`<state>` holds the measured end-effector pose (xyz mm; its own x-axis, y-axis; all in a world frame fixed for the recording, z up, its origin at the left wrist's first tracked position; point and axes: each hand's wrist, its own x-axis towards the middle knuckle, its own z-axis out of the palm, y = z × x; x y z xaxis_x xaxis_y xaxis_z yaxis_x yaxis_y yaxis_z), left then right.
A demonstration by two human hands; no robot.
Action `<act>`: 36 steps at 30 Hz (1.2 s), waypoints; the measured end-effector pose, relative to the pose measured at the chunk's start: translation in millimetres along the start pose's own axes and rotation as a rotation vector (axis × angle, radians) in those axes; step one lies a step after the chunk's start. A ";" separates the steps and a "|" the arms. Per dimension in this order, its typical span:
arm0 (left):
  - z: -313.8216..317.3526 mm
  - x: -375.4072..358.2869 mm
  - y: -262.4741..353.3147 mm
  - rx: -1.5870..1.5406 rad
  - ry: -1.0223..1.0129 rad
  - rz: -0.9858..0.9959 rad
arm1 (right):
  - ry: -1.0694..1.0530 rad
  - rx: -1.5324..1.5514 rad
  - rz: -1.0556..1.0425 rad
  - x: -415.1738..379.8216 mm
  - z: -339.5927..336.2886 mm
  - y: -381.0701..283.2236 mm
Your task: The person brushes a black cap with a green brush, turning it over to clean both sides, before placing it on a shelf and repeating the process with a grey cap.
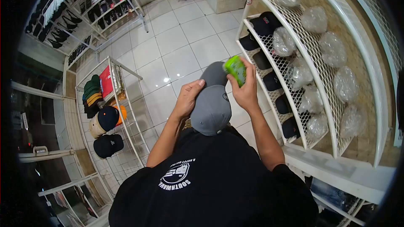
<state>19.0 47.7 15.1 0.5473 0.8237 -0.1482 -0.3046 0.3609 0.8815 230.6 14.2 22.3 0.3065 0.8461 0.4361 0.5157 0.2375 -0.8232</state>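
A grey baseball cap (210, 111) is held out in front of my chest, its brim (213, 75) pointing away from me. My left hand (188, 98) grips the cap at its left side, thumb lying on top near the base of the brim. In my right hand (245, 89) is a bright green hand-sized block (235, 70), its fingers wrapped round the right side. The block is right at the brim's right edge and overlaps it in this view. Its underside is hidden and I cannot tell its exact kind.
A white mesh shelf rack (290, 25) on the right carries dark caps (267, 23) and clear plastic-wrapped bundles (334, 48). At left, a low white rack (110, 63) holds several caps (108, 146) and a red packet (110, 80). Footwear racks (110, 12) stand at the back left.
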 end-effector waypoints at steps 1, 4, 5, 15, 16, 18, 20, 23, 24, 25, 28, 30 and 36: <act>0.4 0.8 -5.1 -0.002 -0.007 -0.008 | 0.005 -0.006 0.007 -4.9 0.4 -1.8; 14.2 9.8 -7.1 0.063 0.100 0.105 | -0.254 -0.132 -0.255 -16.7 -6.8 -27.1; 10.6 10.0 -9.0 0.068 0.087 0.096 | -0.242 -0.136 -0.246 -15.4 -8.1 -21.3; 17.5 14.9 -14.6 0.035 0.012 -0.013 | -0.057 0.003 -0.069 -12.0 -21.1 13.2; 12.3 16.0 -17.1 0.021 -0.028 0.007 | 0.058 0.027 0.059 -9.9 -19.7 18.7; 4.7 18.4 -22.7 0.006 -0.065 0.029 | 0.017 -0.002 -0.022 -20.7 -16.1 13.9; -1.1 19.2 -25.9 -0.046 0.022 -0.008 | -0.163 -0.020 -0.138 -30.3 -21.0 -2.4; 3.8 15.6 -22.7 -0.052 0.022 -0.006 | -0.048 0.150 0.084 -27.0 -22.5 36.2; 11.8 13.2 -19.3 -0.055 0.026 -0.005 | 0.082 0.072 0.147 -26.1 -17.5 48.0; 22.4 11.2 -12.7 -0.051 0.066 0.004 | 0.078 0.073 0.144 -27.0 -17.6 42.7; 12.0 15.7 -15.9 -0.018 0.062 0.016 | -0.133 0.039 -0.062 -34.8 -24.9 4.7; -1.7 15.1 -22.3 0.011 -0.089 0.040 | -0.066 0.191 0.036 -34.5 -17.6 29.0; 8.5 12.3 -24.9 0.012 0.070 -0.038 | -0.155 0.062 -0.118 -27.1 -25.9 -1.3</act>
<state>40.0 45.1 -4.8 0.5021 0.8383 -0.2126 -0.2748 0.3877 0.8799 242.4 -21.4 20.9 0.1177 0.8728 0.4736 0.4894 0.3640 -0.7925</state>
